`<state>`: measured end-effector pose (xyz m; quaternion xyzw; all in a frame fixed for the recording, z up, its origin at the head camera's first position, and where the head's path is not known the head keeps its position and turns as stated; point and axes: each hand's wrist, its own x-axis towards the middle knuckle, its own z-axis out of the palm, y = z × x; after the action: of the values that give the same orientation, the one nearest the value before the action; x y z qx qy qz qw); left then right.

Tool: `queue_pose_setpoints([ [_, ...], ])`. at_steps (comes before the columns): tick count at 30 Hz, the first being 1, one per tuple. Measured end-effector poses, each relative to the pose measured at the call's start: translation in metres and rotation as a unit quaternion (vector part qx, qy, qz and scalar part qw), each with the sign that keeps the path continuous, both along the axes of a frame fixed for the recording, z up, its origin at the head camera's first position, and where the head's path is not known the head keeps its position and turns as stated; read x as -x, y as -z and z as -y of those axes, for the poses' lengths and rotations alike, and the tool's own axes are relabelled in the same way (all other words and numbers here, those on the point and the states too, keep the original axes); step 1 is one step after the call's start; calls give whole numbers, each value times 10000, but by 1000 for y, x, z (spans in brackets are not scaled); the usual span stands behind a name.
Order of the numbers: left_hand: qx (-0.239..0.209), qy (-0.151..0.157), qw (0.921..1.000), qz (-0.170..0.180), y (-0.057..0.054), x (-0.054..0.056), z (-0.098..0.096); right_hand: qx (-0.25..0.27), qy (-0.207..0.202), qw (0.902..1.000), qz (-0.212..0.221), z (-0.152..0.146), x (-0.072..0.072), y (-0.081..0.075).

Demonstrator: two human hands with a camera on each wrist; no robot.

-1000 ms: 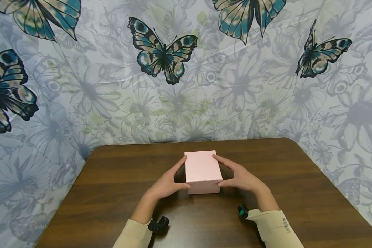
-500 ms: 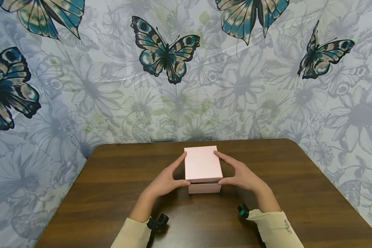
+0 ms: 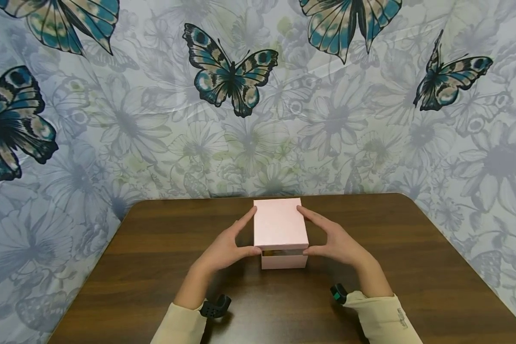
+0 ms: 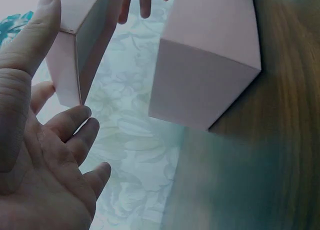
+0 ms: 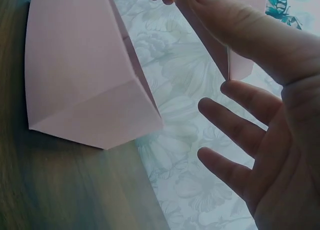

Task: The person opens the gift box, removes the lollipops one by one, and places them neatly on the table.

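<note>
A pink box lid (image 3: 280,222) is raised over the pink box base (image 3: 284,262), which stands on the table. My left hand (image 3: 225,248) holds the lid's left side, thumb at the near corner and a fingertip toward the far one. On the opposite side my right hand (image 3: 341,243) grips it the same way. Both wrist views show a gap between the lid (image 4: 65,65) and the base (image 5: 80,65). In the right wrist view the lower fingers (image 5: 232,125) are spread below the lid's edge. The inside of the base is mostly hidden under the lid.
The brown wooden table (image 3: 155,286) has rounded far corners. Behind it hangs a floral cloth (image 3: 327,143) printed with butterflies. A dark band with a small device (image 3: 215,306) sits at the left wrist, and another device (image 3: 338,293) at the right.
Both hands have lifted the lid up off the base, and a gap has opened along the front. The base has stayed in place on the table.
</note>
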<state>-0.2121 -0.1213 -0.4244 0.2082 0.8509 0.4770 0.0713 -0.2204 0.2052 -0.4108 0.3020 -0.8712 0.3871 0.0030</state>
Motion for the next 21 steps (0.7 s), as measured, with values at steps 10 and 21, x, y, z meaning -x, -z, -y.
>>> queue_pose_setpoints([
  [10, -67, 3, 9998, -213, -10, -2, 3, 115, 107, 9974, -700, 4, -4, -7],
  [21, 13, 186, 9973, -706, -22, -5, 10, 256, 205, 9943, -1013, 9, -7, -9],
])
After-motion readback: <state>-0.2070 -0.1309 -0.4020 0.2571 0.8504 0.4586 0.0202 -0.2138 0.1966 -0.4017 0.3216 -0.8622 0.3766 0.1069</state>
